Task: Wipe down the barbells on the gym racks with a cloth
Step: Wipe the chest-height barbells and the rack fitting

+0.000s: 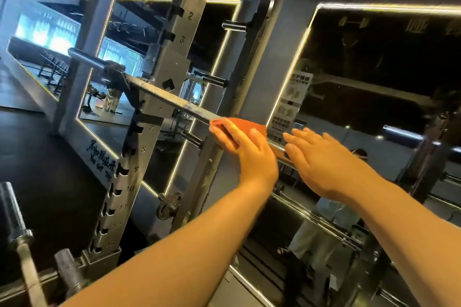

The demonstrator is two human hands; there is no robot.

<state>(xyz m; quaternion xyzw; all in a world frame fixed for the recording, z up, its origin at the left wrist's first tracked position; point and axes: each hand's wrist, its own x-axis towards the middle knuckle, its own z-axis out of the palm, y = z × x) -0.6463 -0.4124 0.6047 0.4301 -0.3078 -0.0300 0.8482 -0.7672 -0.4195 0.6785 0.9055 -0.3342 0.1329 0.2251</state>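
A steel barbell (172, 100) lies across the hooks of a grey rack, running from upper left down to the right. My left hand (240, 143) grips an orange-red cloth (249, 124) wrapped over the bar's shaft, just right of the rack upright. Close beside it to the right, my right hand (321, 159) rests on the bar with its fingers straight, covering that stretch of the shaft. The bar's thick end sleeve (87, 57) sticks out past the rack on the left.
The numbered rack upright (174, 40) stands just left of my hands, with plate pegs (192, 138) behind it. A second barbell (17, 222) lies at the lower left. A small plate (169, 204) hangs low on the frame. Lit mirrors (374, 70) cover the wall behind.
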